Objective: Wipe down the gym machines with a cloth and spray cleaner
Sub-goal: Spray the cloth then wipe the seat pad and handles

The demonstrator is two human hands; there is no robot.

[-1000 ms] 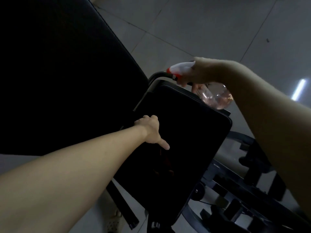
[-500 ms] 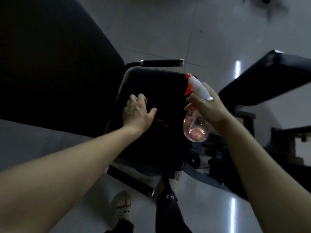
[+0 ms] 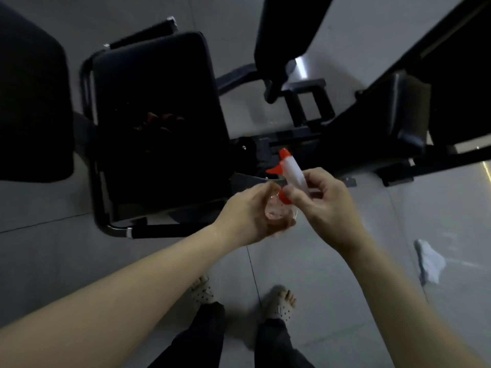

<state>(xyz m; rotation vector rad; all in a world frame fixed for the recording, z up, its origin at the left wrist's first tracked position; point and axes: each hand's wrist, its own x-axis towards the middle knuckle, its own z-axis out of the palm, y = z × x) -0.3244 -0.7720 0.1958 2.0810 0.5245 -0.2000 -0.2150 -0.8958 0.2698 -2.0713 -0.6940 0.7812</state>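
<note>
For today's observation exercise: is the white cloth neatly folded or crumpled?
Crumpled. The cloth lies bunched and uneven on the floor; the left hand and right hand hold the spray bottle instead.

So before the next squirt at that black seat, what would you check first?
1. Bottle held steady: the left hand is wrapped round the clear bottle. Ok.
2. Spray head seated tight: the right hand grips the white and red spray head, but the joint is hidden. Cannot tell.
3. Enough cleaner inside: there is a pinkish tint, but no level is readable. Cannot tell.
4. Nozzle aimed at the seat pad: it points beside the pad. Not ok.
5. Cloth ready: the white cloth lies on the floor, in neither hand. Not ok.
</note>
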